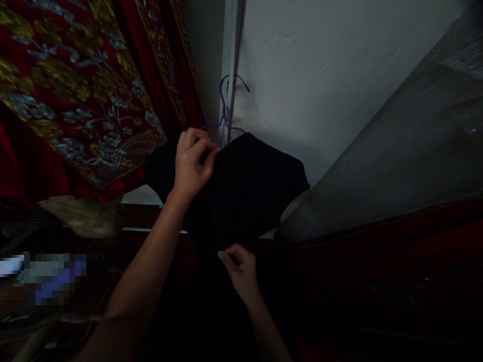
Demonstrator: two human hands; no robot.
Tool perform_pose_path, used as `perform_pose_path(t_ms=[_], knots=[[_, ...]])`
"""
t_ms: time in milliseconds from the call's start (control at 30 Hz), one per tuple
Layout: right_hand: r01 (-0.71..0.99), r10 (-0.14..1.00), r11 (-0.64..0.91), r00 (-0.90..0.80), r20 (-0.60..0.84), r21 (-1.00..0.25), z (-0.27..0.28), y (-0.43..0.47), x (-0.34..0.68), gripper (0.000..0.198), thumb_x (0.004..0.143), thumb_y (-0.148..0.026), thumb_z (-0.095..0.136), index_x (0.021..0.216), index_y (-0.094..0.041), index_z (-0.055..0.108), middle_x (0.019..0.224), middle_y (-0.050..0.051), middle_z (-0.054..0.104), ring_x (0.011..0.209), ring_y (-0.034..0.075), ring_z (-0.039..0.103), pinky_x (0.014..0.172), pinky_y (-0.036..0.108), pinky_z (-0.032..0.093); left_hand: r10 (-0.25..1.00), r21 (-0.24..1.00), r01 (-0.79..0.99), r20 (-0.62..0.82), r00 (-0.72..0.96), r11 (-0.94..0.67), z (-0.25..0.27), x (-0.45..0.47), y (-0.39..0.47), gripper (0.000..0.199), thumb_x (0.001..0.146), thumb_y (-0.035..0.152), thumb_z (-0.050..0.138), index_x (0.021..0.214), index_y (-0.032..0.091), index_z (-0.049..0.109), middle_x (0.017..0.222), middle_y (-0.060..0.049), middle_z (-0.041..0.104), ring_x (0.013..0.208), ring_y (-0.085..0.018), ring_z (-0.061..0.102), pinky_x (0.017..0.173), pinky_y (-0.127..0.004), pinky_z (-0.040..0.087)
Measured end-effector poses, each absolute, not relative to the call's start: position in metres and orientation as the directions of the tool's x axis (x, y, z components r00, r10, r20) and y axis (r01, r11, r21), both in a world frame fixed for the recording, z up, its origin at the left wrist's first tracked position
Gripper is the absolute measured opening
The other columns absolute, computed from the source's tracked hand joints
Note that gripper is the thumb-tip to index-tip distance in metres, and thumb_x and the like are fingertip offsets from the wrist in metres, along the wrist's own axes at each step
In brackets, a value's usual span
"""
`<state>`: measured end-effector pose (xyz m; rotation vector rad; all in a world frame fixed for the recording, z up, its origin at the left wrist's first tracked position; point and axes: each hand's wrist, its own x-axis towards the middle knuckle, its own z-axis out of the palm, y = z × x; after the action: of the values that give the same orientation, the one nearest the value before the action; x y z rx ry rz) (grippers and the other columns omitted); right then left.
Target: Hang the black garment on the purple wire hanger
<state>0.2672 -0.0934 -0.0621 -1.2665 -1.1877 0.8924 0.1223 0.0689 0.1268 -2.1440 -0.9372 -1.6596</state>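
A black short-sleeved garment (260, 186) hangs on a thin purple hanger (224, 108), whose hook sits at a narrow pale upright edge by the wall. At the neckline, just under the hanger, my left hand (194, 161) is closed in a pinch on the cloth. Lower down, along the garment's middle front, the thumb and forefinger of my right hand (241, 269) are pinched together against the dark cloth. Whether a zip or button lies between those fingers is too dark to make out. The garment's lower part fades into shadow.
Red cloth with gold and silver embroidery (79, 85) hangs at the upper left. A pale wall (339, 60) stands behind the hanger, with a greyish translucent sheet (407, 136) on the right. Blurred items (53, 276) lie at the lower left.
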Motion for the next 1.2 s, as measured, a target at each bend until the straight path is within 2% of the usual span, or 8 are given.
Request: perform_pose_path(t_ms=[133, 267, 500, 567, 667, 733, 933, 1200], knots=[[0.140, 0.966, 0.158, 0.185, 0.183, -0.977, -0.063, -0.089, 0.271, 0.022, 0.081, -0.039, 0.073, 0.072, -0.019, 0.070, 0.070, 0.002, 0.071, 0.069, 0.018, 0.068, 0.067, 0.029, 0.052, 0.312, 0.185, 0.601, 0.943, 0.113, -0.778, 0.136, 0.126, 0.066, 0.017, 0.098, 0.033, 0.061, 0.090, 0.018, 0.066, 0.100, -0.007, 0.059, 0.098, -0.024, 0.062, 0.085, -0.039, 0.051], [0.121, 0.957, 0.245, 0.131, 0.260, -0.962, -0.034, -0.070, 0.280, 0.018, 0.089, -0.037, 0.068, 0.090, -0.021, 0.076, 0.082, 0.004, 0.076, 0.077, 0.019, 0.073, 0.075, 0.032, 0.057, 0.302, 0.160, 0.562, 0.938, 0.170, -0.812, 0.130, 0.124, 0.048, 0.013, 0.096, 0.030, 0.064, 0.093, 0.020, 0.071, 0.097, -0.005, 0.060, 0.094, -0.020, 0.063, 0.083, -0.035, 0.052], [0.104, 0.747, 0.633, 0.178, 0.641, -0.767, 0.074, -0.002, 0.279, 0.036, 0.096, -0.033, 0.061, 0.131, -0.028, 0.065, 0.108, 0.005, 0.075, 0.083, 0.016, 0.071, 0.078, 0.032, 0.059, 0.291, 0.167, 0.520, 0.942, 0.168, -0.838, 0.130, 0.118, 0.042, 0.010, 0.094, 0.027, 0.066, 0.092, 0.020, 0.073, 0.095, -0.005, 0.069, 0.092, -0.018, 0.066, 0.082, -0.032, 0.054], [0.113, 0.702, 0.689, 0.144, 0.698, -0.716, 0.092, 0.019, 0.275, 0.030, 0.096, -0.034, 0.061, 0.125, -0.026, 0.067, 0.106, 0.005, 0.074, 0.082, 0.015, 0.070, 0.075, 0.029, 0.058, 0.303, 0.177, 0.505, 0.936, 0.179, -0.845, 0.129, 0.118, 0.042, 0.010, 0.095, 0.026, 0.064, 0.093, 0.020, 0.072, 0.096, -0.005, 0.072, 0.094, -0.018, 0.068, 0.085, -0.033, 0.054], [0.155, 0.656, 0.729, 0.120, 0.745, -0.666, 0.101, 0.039, 0.269, 0.017, 0.095, -0.036, 0.064, 0.099, -0.020, 0.070, 0.084, 0.001, 0.070, 0.070, 0.013, 0.065, 0.066, 0.026, 0.052, 0.307, 0.189, 0.487, 0.935, 0.174, -0.852, 0.125, 0.117, 0.043, 0.009, 0.096, 0.024, 0.062, 0.093, 0.020, 0.070, 0.098, -0.005, 0.074, 0.097, -0.019, 0.070, 0.088, -0.034, 0.053], [0.193, 0.629, 0.744, 0.121, 0.768, -0.640, 0.100, 0.044, 0.266, 0.017, 0.095, -0.035, 0.064, 0.088, -0.020, 0.066, 0.073, -0.002, 0.064, 0.063, 0.011, 0.059, 0.061, 0.025, 0.047, 0.294, 0.195, 0.489, 0.946, 0.134, -0.850, 0.120, 0.117, 0.044, 0.008, 0.096, 0.023, 0.063, 0.092, 0.020, 0.070, 0.099, -0.005, 0.074, 0.097, -0.019, 0.070, 0.088, -0.034, 0.053], [0.192, 0.629, 0.730, 0.186, 0.755, -0.656, 0.103, 0.042, 0.252, 0.023, 0.097, -0.039, 0.059, 0.084, -0.020, 0.060, 0.069, -0.003, 0.057, 0.061, 0.011, 0.053, 0.058, 0.024, 0.040, 0.172, 0.192, 0.597, 0.981, -0.091, -0.779, 0.105, 0.129, 0.046, 0.006, 0.092, 0.023, 0.066, 0.087, 0.021, 0.069, 0.093, -0.005, 0.068, 0.092, -0.020, 0.065, 0.083, -0.037, 0.051], [0.112, 0.664, 0.709, 0.224, 0.713, -0.696, 0.116, 0.041, 0.253, 0.029, 0.094, -0.045, 0.063, 0.080, -0.020, 0.058, 0.064, -0.005, 0.051, 0.056, 0.010, 0.048, 0.054, 0.024, 0.037, 0.228, 0.269, 0.575, 0.963, -0.145, -0.773, 0.100, 0.133, 0.048, 0.006, 0.091, 0.025, 0.068, 0.088, 0.021, 0.069, 0.095, -0.005, 0.066, 0.095, -0.021, 0.064, 0.085, -0.038, 0.050]])
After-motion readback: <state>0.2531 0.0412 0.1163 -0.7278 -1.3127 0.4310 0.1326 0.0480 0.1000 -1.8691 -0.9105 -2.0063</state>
